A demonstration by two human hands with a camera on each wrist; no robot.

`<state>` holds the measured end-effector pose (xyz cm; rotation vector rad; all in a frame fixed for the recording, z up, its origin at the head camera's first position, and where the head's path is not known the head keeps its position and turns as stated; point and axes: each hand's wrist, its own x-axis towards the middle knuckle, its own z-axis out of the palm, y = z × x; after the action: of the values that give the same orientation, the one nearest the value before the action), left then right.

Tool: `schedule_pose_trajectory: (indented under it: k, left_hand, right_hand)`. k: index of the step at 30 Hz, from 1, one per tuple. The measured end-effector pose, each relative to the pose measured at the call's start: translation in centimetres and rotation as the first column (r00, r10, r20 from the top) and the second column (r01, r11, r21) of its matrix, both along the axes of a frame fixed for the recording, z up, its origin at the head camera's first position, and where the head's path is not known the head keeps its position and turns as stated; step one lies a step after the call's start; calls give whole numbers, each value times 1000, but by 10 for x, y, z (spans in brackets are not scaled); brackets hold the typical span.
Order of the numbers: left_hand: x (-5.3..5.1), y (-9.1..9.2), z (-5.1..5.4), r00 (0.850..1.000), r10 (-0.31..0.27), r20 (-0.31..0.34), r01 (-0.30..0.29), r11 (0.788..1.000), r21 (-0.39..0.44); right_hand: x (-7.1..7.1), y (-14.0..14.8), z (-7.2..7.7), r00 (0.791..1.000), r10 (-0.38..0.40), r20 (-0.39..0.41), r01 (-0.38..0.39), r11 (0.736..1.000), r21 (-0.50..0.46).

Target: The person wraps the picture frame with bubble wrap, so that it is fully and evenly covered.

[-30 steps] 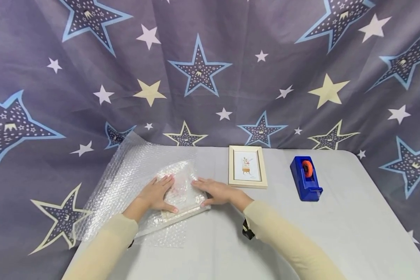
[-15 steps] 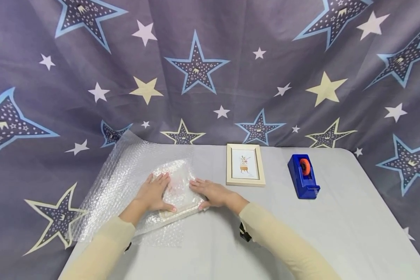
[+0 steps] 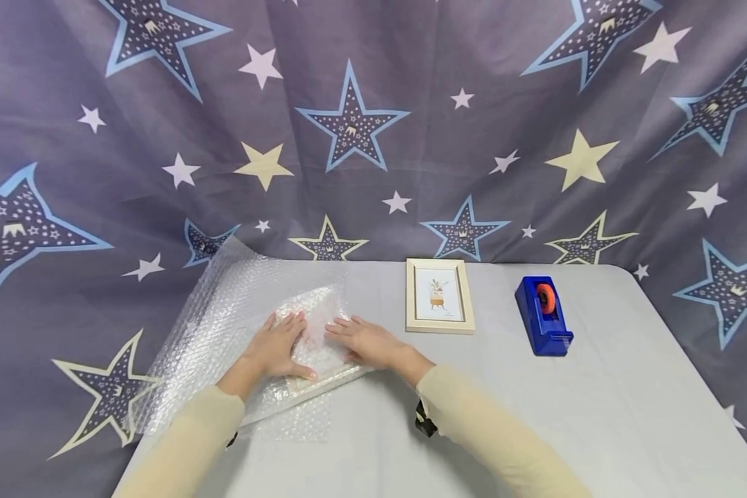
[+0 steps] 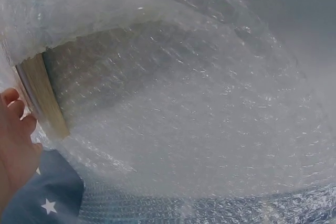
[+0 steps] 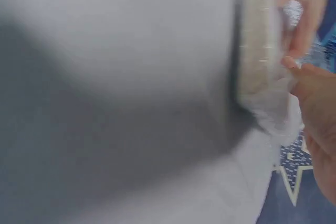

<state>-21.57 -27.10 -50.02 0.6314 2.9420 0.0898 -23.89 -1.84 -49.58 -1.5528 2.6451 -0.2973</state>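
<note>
A sheet of clear bubble wrap (image 3: 205, 332) is folded over a light wooden picture frame (image 4: 44, 95), whose faint pink print shows through the plastic in the head view. My left hand (image 3: 275, 351) rests on the left side of this bundle, fingers spread and fairly straight. On the right side, my right hand (image 3: 367, 344) lies with extended fingers on the folded wrap. The frame's pale edge (image 5: 255, 45) faces the front, under the plastic. In the left wrist view, one side of the frame shows through the open end of the wrap.
A second picture frame (image 3: 411, 297) with a plant print lies right of the bundle. Further right stands a blue tape dispenser (image 3: 544, 339) with an orange roll (image 3: 546, 299). A star-patterned curtain (image 3: 373, 194) hangs behind the grey-white table (image 3: 629, 401).
My right hand has slid left from the bundle's right edge, further onto its top. The left hand has stayed in place on the wrap.
</note>
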Motion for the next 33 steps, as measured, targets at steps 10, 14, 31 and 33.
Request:
schedule_pose_trajectory:
  k: [10, 14, 31, 33]
  left_hand:
    - [3, 0, -4, 1000, 1, -13, 0, 1000, 23]
    - [5, -1, -2, 1000, -8, -31, 8, 1000, 24]
    - [22, -27, 8, 990, 140, -31, -127, 957, 262]
    - [25, -41, 12, 979, 202, -21, -189, 943, 276]
  right_hand:
    - [9, -11, -5, 998, -60, -24, 63, 984, 167]
    - [16, -20, -4, 998, -65, -19, 68, 982, 176]
    - [14, -29, -5, 994, -100, 40, 91, 977, 194]
    - [14, -28, -4, 993, -109, 40, 99, 975, 198]
